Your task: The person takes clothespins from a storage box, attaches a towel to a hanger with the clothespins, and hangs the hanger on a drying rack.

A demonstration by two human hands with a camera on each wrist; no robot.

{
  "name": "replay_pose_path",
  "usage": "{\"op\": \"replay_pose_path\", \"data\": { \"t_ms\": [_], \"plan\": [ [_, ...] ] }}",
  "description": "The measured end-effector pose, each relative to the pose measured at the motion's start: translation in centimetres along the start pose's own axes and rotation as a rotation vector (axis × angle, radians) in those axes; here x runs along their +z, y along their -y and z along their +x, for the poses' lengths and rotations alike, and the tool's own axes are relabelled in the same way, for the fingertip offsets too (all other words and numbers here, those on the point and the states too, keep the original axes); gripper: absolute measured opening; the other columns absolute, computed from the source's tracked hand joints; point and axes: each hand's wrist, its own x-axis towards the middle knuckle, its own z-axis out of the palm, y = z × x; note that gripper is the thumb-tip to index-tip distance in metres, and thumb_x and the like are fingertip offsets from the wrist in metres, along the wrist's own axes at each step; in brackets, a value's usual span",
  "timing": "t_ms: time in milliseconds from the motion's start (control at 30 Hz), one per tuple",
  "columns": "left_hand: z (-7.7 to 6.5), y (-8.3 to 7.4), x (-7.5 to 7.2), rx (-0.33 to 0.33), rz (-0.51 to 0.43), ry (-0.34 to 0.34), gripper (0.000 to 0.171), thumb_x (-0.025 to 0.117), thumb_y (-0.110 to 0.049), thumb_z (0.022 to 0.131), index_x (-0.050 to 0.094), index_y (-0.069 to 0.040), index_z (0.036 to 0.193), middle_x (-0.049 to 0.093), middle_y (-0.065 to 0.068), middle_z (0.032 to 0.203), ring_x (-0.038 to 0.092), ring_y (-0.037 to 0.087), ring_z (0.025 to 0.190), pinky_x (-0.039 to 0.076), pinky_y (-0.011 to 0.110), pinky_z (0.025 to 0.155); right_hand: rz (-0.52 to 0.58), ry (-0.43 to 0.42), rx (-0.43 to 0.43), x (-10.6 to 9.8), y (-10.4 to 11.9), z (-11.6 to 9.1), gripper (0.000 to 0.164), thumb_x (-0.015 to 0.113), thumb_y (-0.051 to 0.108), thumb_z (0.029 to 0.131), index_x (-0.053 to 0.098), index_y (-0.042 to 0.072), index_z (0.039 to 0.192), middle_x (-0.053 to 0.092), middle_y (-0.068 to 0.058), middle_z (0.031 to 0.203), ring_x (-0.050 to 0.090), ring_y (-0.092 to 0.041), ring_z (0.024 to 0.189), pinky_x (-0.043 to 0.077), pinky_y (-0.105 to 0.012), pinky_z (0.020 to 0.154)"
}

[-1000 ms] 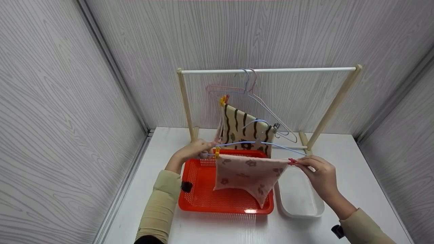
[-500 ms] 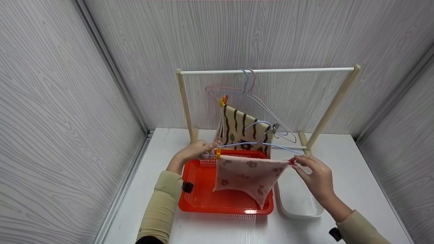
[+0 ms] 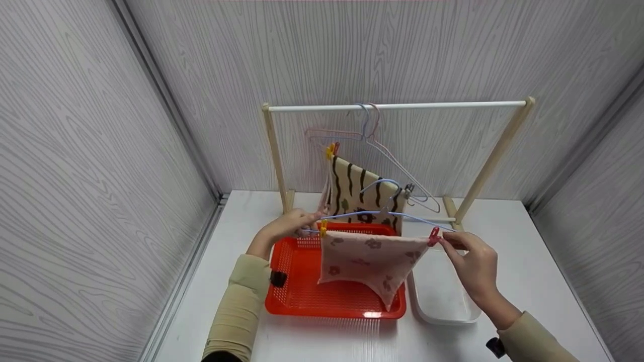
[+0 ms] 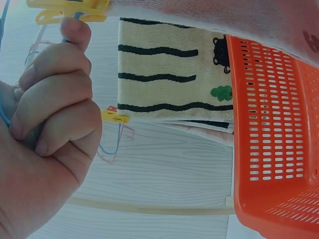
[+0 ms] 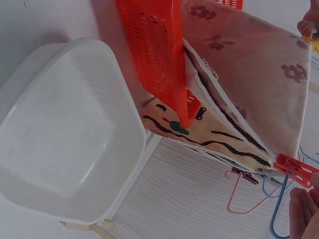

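My left hand (image 3: 297, 222) grips the left end of a blue clothes hanger (image 3: 370, 213), fingers curled round it in the left wrist view. A pink flowered towel (image 3: 370, 256) hangs along the hanger's lower bar. A yellow clothespin (image 3: 323, 229) fastens its left corner, close to my left fingers. At the right corner sits a red clothespin (image 3: 433, 236), also visible in the right wrist view as a red clip (image 5: 296, 169). My right hand (image 3: 475, 259) pinches at that clothespin's outer side, its fingertips partly cut off in the right wrist view.
Behind stands a drying rack with a white rail (image 3: 443, 105). Pink and blue hangers on it carry a striped towel (image 3: 347, 181). A red basket (image 3: 297, 296) lies under the pink towel, and a white tub (image 3: 445, 296) stands to its right.
The red clothespin has turned from lying sideways to more upright between my right fingers. My right hand has shifted slightly, and my left hand keeps its hold on the hanger.
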Motion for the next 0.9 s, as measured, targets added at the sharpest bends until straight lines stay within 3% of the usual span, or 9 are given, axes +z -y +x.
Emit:
{"op": "replay_pose_path", "data": {
  "t_ms": [167,300,533,633,800,900],
  "plan": [
    [0.0,0.0,0.1,0.003,-0.017,0.007,0.115,0.056,-0.103,0.062,0.071,0.007,0.092,0.063,-0.005,0.075,0.05,0.005,0.063,0.044,0.023,0.063,0.002,-0.007,0.024,-0.2,0.1,0.1,0.019,0.087,-0.005,0.084,0.082,0.003,0.1,0.082,-0.009,0.094,0.076,-0.029,0.077,0.04,0.006,0.081],
    [0.0,0.1,0.1,0.008,-0.04,0.005,0.121,0.057,-0.101,0.064,0.068,0.016,0.096,0.063,-0.005,0.076,0.049,0.004,0.063,0.043,0.02,0.061,0.012,-0.015,0.027,-0.5,0.3,0.3,0.017,0.087,-0.004,0.085,0.082,0.004,0.099,0.082,-0.009,0.093,0.075,-0.023,0.077,0.041,0.005,0.08],
    [-0.1,0.4,0.0,0.01,-0.033,0.002,0.112,0.058,-0.097,0.071,0.069,0.011,0.097,0.058,-0.001,0.078,0.048,0.006,0.065,0.043,0.024,0.064,0.043,-0.068,0.002,-1.1,0.5,0.8,0.015,0.084,-0.004,0.087,0.082,0.004,0.099,0.081,-0.009,0.092,0.063,0.012,0.086,0.043,0.003,0.082],
    [-0.1,0.4,0.0,0.002,-0.027,-0.007,0.113,0.058,-0.099,0.069,0.07,0.01,0.097,0.058,0.001,0.079,0.047,0.007,0.065,0.043,0.025,0.064,0.052,-0.079,-0.003,-1.3,0.6,1.0,0.013,0.083,-0.004,0.088,0.081,0.003,0.1,0.08,-0.01,0.092,0.056,0.022,0.09,0.043,0.003,0.084],
    [-0.1,0.4,0.1,-0.02,-0.043,-0.009,0.124,0.058,-0.104,0.058,0.069,0.013,0.098,0.059,-0.001,0.079,0.046,0.005,0.063,0.041,0.023,0.061,0.069,-0.091,-0.003,-1.4,0.5,1.4,0.014,0.081,-0.006,0.089,0.08,0.001,0.1,0.078,-0.013,0.093,0.055,0.023,0.093,0.042,0.002,0.085],
    [-0.1,0.4,0.0,-0.02,-0.038,-0.019,0.12,0.058,-0.104,0.061,0.069,0.011,0.097,0.061,-0.004,0.08,0.048,0.005,0.065,0.042,0.021,0.061,0.078,-0.093,-0.008,-1.4,0.4,1.6,0.014,0.08,-0.006,0.09,0.079,0.001,0.102,0.078,-0.013,0.094,0.056,0.021,0.095,0.042,0.002,0.087]
  ]
}}
